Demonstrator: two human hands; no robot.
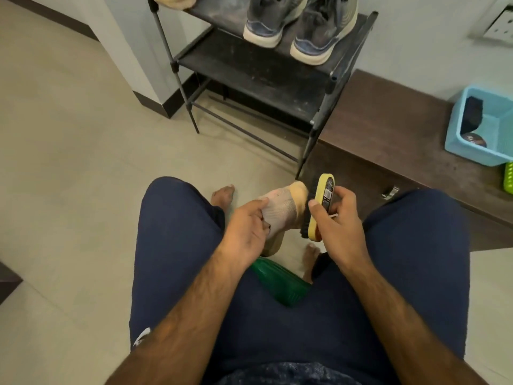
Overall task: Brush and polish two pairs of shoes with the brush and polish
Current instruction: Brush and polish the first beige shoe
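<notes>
Shoe [280, 209], pale mesh on a tan sole: we hold it up in front of us, clear of the floor [69, 162], so the brush [319, 209] reaches its side. Left hand [247, 232] grips the upper, fingers curled round it. Right hand [338, 218] pinches the brush's yellow back, thumb opposite fingers, bristles against the sole.

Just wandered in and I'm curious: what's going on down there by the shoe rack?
A seated person is cleaning a shoe. The left hand grips a pale mesh shoe, and the right hand holds a yellow-backed brush with its bristles against the shoe. A grey pair of sneakers sits on the black rack, and a round tin lies in the blue basket.
</notes>
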